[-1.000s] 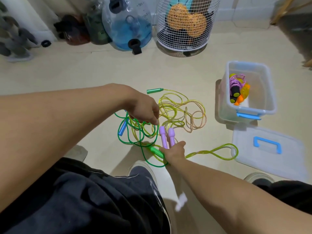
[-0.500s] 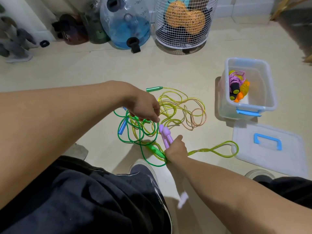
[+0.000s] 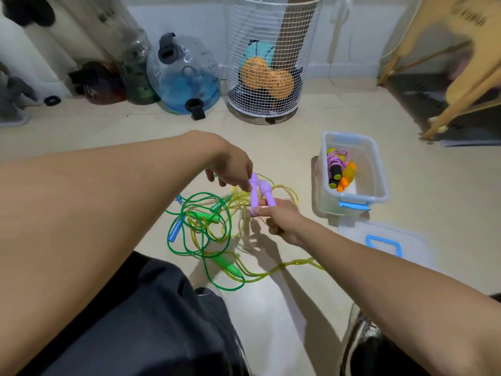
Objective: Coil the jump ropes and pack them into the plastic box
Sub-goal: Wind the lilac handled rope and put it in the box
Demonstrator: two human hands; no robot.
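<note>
**Purple handles raised together over the tangle**

The right hand (image 3: 282, 221) pinches the lower ends of the two purple handles (image 3: 260, 195), held side by side above the floor (image 3: 271, 137). Their long axes run toward 11 o'clock, tops pointing at the left hand (image 3: 230, 169), whose curled fingers (image 3: 248, 185) touch the nearer handle's top. The plastic box (image 3: 379, 169) sits at 2 o'clock, nearer the right hand.

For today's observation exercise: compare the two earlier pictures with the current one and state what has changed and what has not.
The right hand has lifted the two purple handles off the floor, gripping their lower ends. The left hand has left the rope pile and now touches their tops. The green rope stays tangled on the floor; the plastic box and its lid are unmoved.
</note>
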